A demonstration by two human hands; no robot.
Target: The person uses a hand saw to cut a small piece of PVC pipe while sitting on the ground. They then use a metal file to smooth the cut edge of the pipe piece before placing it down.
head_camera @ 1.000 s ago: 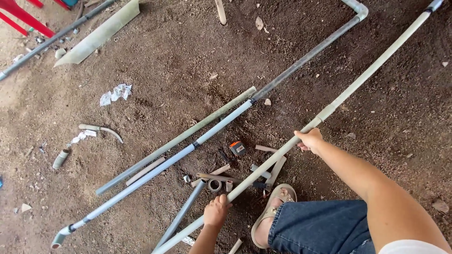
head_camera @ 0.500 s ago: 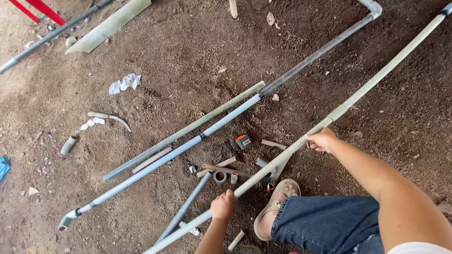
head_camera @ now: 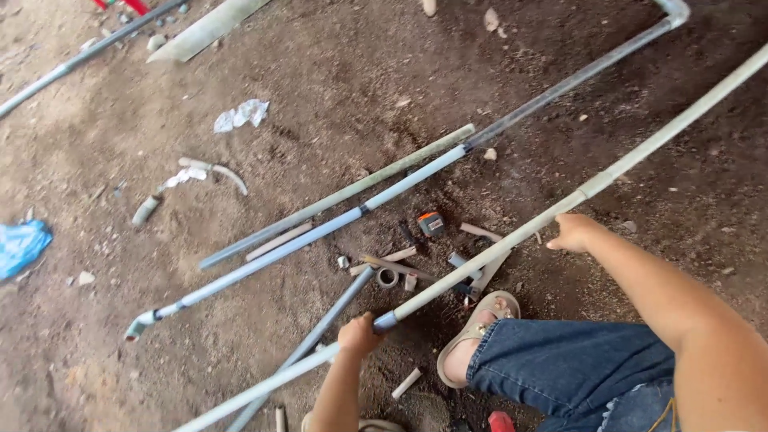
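**Both hands on the long pale pipe, camera drawn closer**

Head view: Your left hand is closed around the long pale pipe near its low end, just where a blue collar shows on it. Your right hand rests against the same pipe further up, fingers curled at its side; whether it grips fully cannot be told. The pipe runs diagonally from the bottom left to the upper right edge, lifted above the dirt floor at your hands.

Compared with half a second ago, both hands sit at much the same places on the pipe and the pipe keeps its slant; only the view has shifted a little. No regrip is evident.

Below the pipe lie short pipe offcuts, a small ring fitting and an orange-and-grey tape measure. A second jointed pipe lies parallel on the floor, apart from yours. Your sandalled foot is planted just beside the low end.
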